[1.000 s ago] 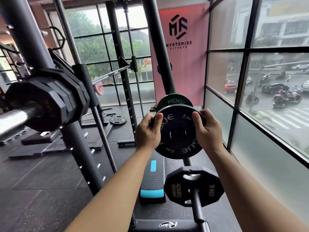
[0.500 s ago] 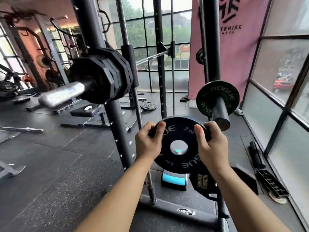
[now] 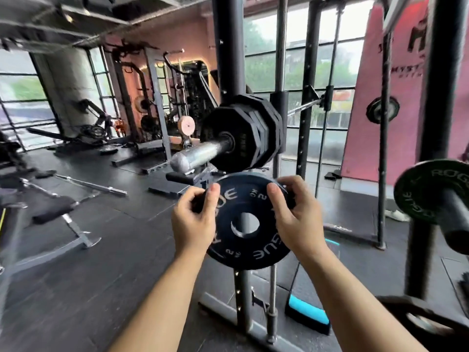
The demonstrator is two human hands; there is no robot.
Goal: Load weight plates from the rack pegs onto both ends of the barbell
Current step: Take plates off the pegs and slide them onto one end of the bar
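Head view shows your left hand (image 3: 194,219) and right hand (image 3: 295,219) gripping a small black plate (image 3: 247,245), one on each side, fingers curled over its rim. You hold the plate upright in the middle, with its hole facing you. Just above it, at 12 o'clock, the silver bar end (image 3: 196,156) sticks out, apart from the plate. Big black plates (image 3: 250,130) already sit on that bar. At 3 o'clock, a green plate (image 3: 431,189) hangs on a peg (image 3: 456,224).
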